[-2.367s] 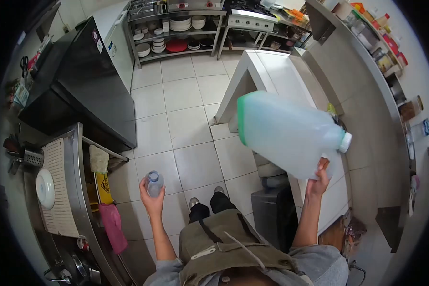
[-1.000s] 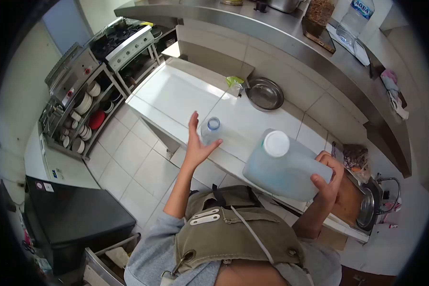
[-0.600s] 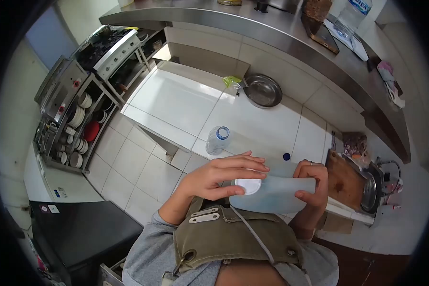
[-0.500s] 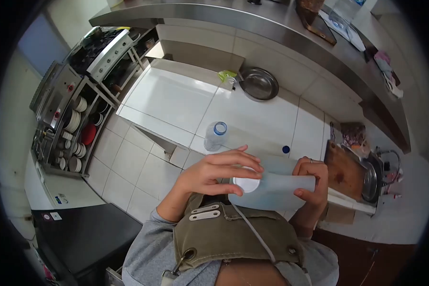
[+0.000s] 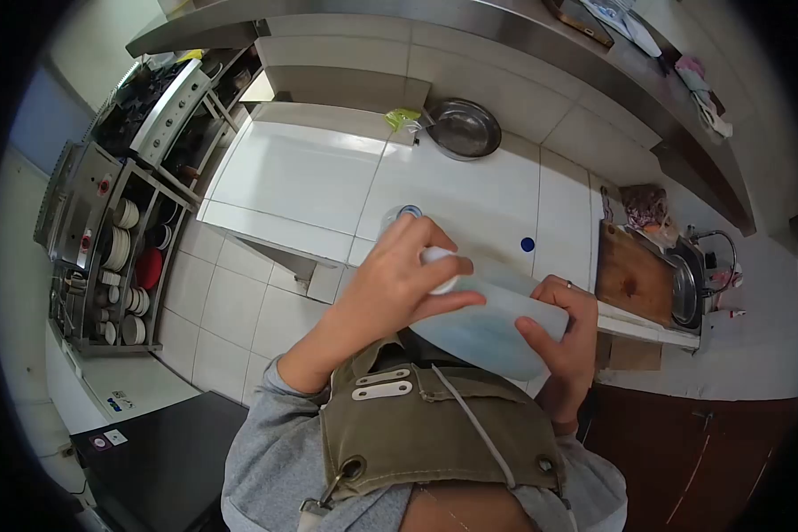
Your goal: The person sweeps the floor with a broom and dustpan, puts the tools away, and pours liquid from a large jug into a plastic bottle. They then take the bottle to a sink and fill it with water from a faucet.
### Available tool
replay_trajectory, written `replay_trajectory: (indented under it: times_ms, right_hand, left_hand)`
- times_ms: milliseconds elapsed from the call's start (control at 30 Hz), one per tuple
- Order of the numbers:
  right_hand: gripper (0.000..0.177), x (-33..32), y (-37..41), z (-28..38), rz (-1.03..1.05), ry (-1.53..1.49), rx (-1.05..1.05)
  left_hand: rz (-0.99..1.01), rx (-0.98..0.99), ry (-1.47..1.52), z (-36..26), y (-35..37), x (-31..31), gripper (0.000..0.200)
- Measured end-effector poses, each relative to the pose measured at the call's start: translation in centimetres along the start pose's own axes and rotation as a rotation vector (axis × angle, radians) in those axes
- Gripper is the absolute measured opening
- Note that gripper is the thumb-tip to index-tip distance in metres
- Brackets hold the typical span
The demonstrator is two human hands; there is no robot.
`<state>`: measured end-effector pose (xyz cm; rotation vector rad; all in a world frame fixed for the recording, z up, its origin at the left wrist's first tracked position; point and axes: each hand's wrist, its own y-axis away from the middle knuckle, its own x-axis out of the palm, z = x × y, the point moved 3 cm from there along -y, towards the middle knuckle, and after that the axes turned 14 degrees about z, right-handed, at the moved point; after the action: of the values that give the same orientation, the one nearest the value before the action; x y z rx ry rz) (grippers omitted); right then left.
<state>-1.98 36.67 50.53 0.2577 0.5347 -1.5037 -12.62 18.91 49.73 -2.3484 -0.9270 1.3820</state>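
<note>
A translucent, pale-blue plastic jug [image 5: 492, 332] is tilted in front of my apron, its white screw cap [image 5: 445, 285] toward the left. My left hand [image 5: 395, 279] is closed round that cap, with the thumb below and the fingers over it. At the jug's other end, my right hand [image 5: 572, 337] grips the body near the handle. Just beyond my left hand stands a clear plastic bottle [image 5: 388, 219] with a blue-ringed, uncapped mouth; my hand hides its lower part. A small dark-blue bottle cap [image 5: 528, 244] lies on the white tiled counter [image 5: 457, 199].
A metal pan [image 5: 463, 129] sits at the counter's back beside a yellow-green packet [image 5: 402, 119]. To the right are a wooden board [image 5: 634, 279] and a sink [image 5: 685, 284]. A steel shelf [image 5: 496, 31] overhangs the back. Dish racks [image 5: 124, 257] and a stove [image 5: 164, 115] stand left.
My left hand has turned and closed round the white cap, where its fingers were spread over it before. The jug has tilted slightly, and the whole view has shifted a little.
</note>
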Motion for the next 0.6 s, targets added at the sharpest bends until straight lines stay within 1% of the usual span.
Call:
replay_trajectory:
  times_ms: [33, 67, 100, 167, 200, 233, 300, 333, 400, 433, 467, 500, 567, 600]
  right_hand:
    - [0.025, 0.5, 0.0, 0.3, -0.057, 0.015, 0.029]
    - [0.025, 1.2, -0.1, 0.8, -0.055, 0.013, 0.032]
    - [0.025, 1.7, -0.2, 1.4, -0.079, 0.06, 0.05]
    - [0.025, 2.7, -0.2, 1.8, -0.103, 0.107, 0.076]
    - [0.025, 3.0, -0.1, 1.9, -0.107, 0.149, 0.089]
    - [0.025, 3.2, -0.1, 2.0, -0.112, 0.192, 0.101]
    - [0.026, 3.5, 0.0, 2.3, -0.093, 0.214, 0.113]
    - [0.027, 3.5, 0.0, 2.4, -0.073, 0.237, 0.117]
    - [0.028, 2.8, 0.2, 2.7, -0.1, 0.213, 0.134]
    - [0.028, 2.3, 0.3, 3.0, -0.129, 0.182, 0.15]
    - [0.03, 1.9, 0.2, 3.7, -0.179, 0.177, 0.151]
    - [0.03, 1.3, 0.0, 4.2, -0.17, 0.182, 0.147]
    - [0.03, 0.3, -0.8, 5.3, -0.138, 0.338, 0.158]
    - [0.03, 0.3, -1.6, 6.1, -0.099, 0.438, 0.166]
  left_hand:
    - [-0.056, -0.097, -0.05, 0.2, 0.1, -0.3, 0.022]
    - [-0.151, -0.108, -0.064, 0.5, 0.3, -0.2, 0.018]
    - [-0.149, -0.109, -0.062, 0.6, 0.3, -0.3, 0.018]
    - [-0.314, -0.168, -0.036, 0.8, 0.4, -0.9, 0.014]
    - [-0.372, -0.222, -0.045, 0.9, 0.8, -1.5, 0.016]
    - [-0.372, -0.221, -0.042, 1.3, 1.0, -2.0, 0.016]
    - [-0.59, -0.365, 0.113, 2.7, 2.2, -3.6, 0.015]
    - [-0.595, -0.367, 0.117, 3.3, 2.9, -3.9, 0.015]
    - [-0.524, -0.418, 0.606, 5.4, 4.4, -3.4, 0.015]
    - [-0.535, -0.422, 0.61, 5.9, 5.2, -3.3, 0.015]
    - [-0.216, -0.496, 0.748, 6.3, 5.7, -2.1, 0.023]
    - [0.111, -0.557, 0.871, 6.6, 6.2, -0.7, 0.032]
    - [0.523, -0.548, 0.992, 6.7, 7.3, 2.1, 0.051]
    - [0.516, -0.549, 1.0, 6.5, 7.3, 3.0, 0.051]
